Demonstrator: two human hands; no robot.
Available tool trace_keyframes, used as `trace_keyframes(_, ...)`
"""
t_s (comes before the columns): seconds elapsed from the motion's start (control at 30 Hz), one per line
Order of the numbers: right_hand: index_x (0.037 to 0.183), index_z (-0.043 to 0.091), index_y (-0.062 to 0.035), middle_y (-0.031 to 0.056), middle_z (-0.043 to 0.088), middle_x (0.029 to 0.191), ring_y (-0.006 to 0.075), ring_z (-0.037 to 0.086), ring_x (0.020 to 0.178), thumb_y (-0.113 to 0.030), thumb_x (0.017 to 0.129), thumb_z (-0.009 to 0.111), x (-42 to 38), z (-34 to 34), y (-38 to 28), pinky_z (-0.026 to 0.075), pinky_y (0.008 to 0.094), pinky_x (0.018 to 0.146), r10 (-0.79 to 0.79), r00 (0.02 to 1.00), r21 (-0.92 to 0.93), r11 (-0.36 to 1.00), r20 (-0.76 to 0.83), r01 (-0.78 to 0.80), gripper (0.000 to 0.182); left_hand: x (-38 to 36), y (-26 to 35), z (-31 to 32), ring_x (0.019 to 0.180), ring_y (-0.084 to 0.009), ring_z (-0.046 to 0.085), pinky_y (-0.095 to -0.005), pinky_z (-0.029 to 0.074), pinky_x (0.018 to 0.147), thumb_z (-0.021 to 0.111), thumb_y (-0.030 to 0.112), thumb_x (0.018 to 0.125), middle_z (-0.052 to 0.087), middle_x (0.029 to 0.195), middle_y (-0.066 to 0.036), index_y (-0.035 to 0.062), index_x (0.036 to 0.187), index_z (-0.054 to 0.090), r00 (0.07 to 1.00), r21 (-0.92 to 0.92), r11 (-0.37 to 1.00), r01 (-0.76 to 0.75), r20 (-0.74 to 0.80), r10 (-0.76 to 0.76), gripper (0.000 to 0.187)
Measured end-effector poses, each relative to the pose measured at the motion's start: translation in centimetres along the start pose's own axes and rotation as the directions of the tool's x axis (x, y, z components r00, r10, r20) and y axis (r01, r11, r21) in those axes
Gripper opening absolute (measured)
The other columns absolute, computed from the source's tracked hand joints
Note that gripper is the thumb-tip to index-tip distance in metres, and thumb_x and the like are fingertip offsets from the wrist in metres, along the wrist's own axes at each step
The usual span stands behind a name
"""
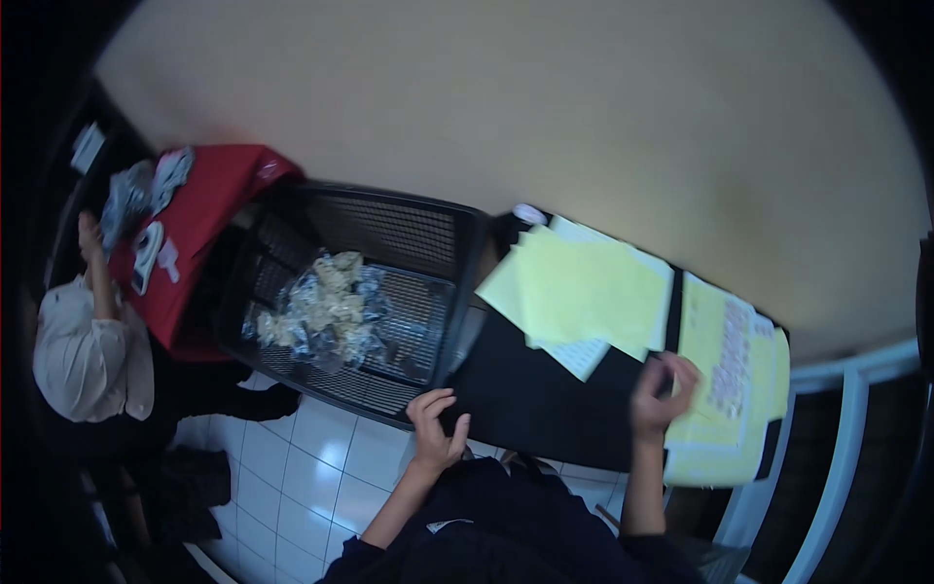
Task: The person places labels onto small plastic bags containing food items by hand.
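Observation:
My left hand (pixel 437 434) is at the near edge of the black table (pixel 555 409), beside the corner of a black plastic basket (pixel 384 200). Its thumb and fingers are apart, with nothing between them. Over the table's right part is my right hand (pixel 666 391), fingers curled in towards the thumb and slightly blurred. Whether it pinches something small I cannot make out. Just beyond it lie loose pale yellow sheets (pixel 593 287) over a white printed sheet (pixel 578 357). To its right, small pinkish-white pieces (pixel 732 365) sit in rows on a yellow sheet (pixel 698 321).
Crumpled clear and cream plastic packets (pixel 331 307) lie in the basket. At left, a red-covered table (pixel 209 209) bears plastic bags (pixel 131 200) and a white device (pixel 147 255). Another person (pixel 92 350) is beside it. A pale metal frame (pixel 842 428) stands at right.

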State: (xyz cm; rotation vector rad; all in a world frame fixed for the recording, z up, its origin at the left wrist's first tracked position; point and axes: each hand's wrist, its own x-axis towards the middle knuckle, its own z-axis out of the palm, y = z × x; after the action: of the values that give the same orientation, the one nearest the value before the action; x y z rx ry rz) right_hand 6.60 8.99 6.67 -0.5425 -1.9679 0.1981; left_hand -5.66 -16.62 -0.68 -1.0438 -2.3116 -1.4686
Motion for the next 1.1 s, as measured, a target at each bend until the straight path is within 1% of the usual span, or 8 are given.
trace_keyframes(0.1, 0.088, 0.056, -0.0052, 0.0104, 0.057, 0.088, 0.0263, 0.055, 0.082, -0.004, 0.066, 0.063, 5.1, 14.0, -12.8, 0.042, 0.0351, 0.071, -0.353, 0.827, 0.525, 0.847, 0.438, 0.083, 0.024, -0.2, -6.3, -5.3, 0.098, -0.0289, 0.043, -0.038, 0.028, 0.087, 0.062, 0.005, 0.066, 0.048, 0.105, -0.016, 0.0021, 0.101, 0.045, 0.967, 0.142, 0.969, 0.2, -0.186, -0.172, 0.039)
trace_keyframes(0.2, 0.102, 0.054, -0.0059, 0.0099, 0.055, 0.096, 0.0272, 0.054, 0.089, -0.013, 0.07, 0.063, 2.4, 27.8, -19.9, 0.042, 0.0362, 0.075, -0.624, 0.365, 0.659, 0.751, 0.691, 0.037, 0.034, 0.2, -11.4, -9.7, 0.102, -0.031, 0.04, -0.0401, 0.026, 0.089, 0.062, 0.006, 0.067, 0.045, 0.11, -0.018, 0.001, 0.105, 0.043, 0.863, 0.288, 0.84, 0.459, -0.37, -0.344, 0.042)
trace_keyframes(0.27, 0.108, 0.052, -0.006, 0.0119, 0.054, 0.102, 0.0292, 0.052, 0.096, -0.016, 0.069, 0.065, -2.7, 37.0, -22.1, 0.042, 0.0366, 0.081, -0.579, 0.084, 0.578, 0.815, 0.811, 0.035, 0.043, -0.3, -14.6, -11.7, 0.109, -0.0335, 0.035, -0.0428, 0.023, 0.092, 0.061, 0.007, 0.068, 0.039, 0.118, -0.02, 0.0001, 0.109, 0.04, 0.809, 0.309, 0.765, 0.565, -0.39, -0.44, 0.047)
trace_keyframes(0.37, 0.116, 0.045, -0.0056, 0.0133, 0.049, 0.11, 0.0298, 0.048, 0.105, -0.024, 0.065, 0.07, -10.8, 46.4, -23.3, 0.041, 0.0372, 0.087, -0.449, -0.087, 0.457, 0.88, 0.889, 0.128, 0.06, -0.6, -18.2, -13.5, 0.116, -0.0363, 0.029, -0.0454, 0.018, 0.096, 0.064, 0.014, 0.066, 0.031, 0.127, -0.021, -0.0004, 0.115, 0.037, 0.761, 0.355, 0.674, 0.648, -0.341, -0.552, 0.057)
trace_keyframes(0.67, 0.123, 0.034, -0.0065, 0.0131, 0.039, 0.117, 0.0303, 0.04, 0.112, -0.033, 0.057, 0.075, -22.8, 52.4, -24.0, 0.034, 0.0414, 0.092, -0.206, -0.023, 0.205, 0.946, 0.978, 0.252, 0.082, -0.7, -19.3, -13.8, 0.114, -0.0377, 0.026, -0.0473, 0.017, 0.097, 0.062, 0.017, 0.063, 0.035, 0.12, -0.021, -0.0001, 0.112, 0.04, 0.76, 0.309, 0.694, 0.65, -0.254, -0.598, 0.056)
trace_keyframes(0.77, 0.117, 0.039, -0.0079, 0.0154, 0.041, 0.11, 0.0327, 0.044, 0.105, -0.028, 0.055, 0.074, -22.7, 52.2, -23.1, 0.036, 0.0381, 0.092, -0.041, -0.076, 0.03, 0.989, 0.996, -0.145, 0.074, -0.7, -19.3, -13.9, 0.114, -0.0375, 0.026, -0.0473, 0.016, 0.097, 0.062, 0.016, 0.063, 0.036, 0.119, -0.02, 0.0001, 0.111, 0.04, 0.756, 0.301, 0.693, 0.655, -0.264, -0.6, 0.055)
trace_keyframes(1.0, 0.128, 0.026, -0.0029, 0.018, 0.039, 0.121, 0.0335, 0.04, 0.113, -0.03, 0.056, 0.076, -21.0, 52.3, -25.2, 0.037, 0.0368, 0.094, -0.21, 0.096, 0.216, 0.975, 0.973, -0.059, 0.092, -0.7, -19.3, -13.6, 0.112, -0.0368, 0.027, -0.0472, 0.017, 0.097, 0.06, 0.016, 0.06, 0.039, 0.116, -0.019, 0.0007, 0.107, 0.042, 0.777, 0.322, 0.707, 0.629, -0.264, -0.571, 0.053)
trace_keyframes(1.1, 0.128, 0.025, 0.0004, 0.0208, 0.043, 0.118, 0.0341, 0.044, 0.108, -0.021, 0.06, 0.075, -23.9, 52.4, -25.2, 0.037, 0.0377, 0.093, -0.004, 0.016, 0.007, 0.981, 1.0, -0.195, 0.087, -0.7, -19.6, -13.5, 0.111, -0.0368, 0.028, -0.0471, 0.017, 0.096, 0.059, 0.016, 0.06, 0.04, 0.114, -0.019, 0.0013, 0.106, 0.043, 0.774, 0.309, 0.71, 0.632, -0.278, -0.568, 0.051)
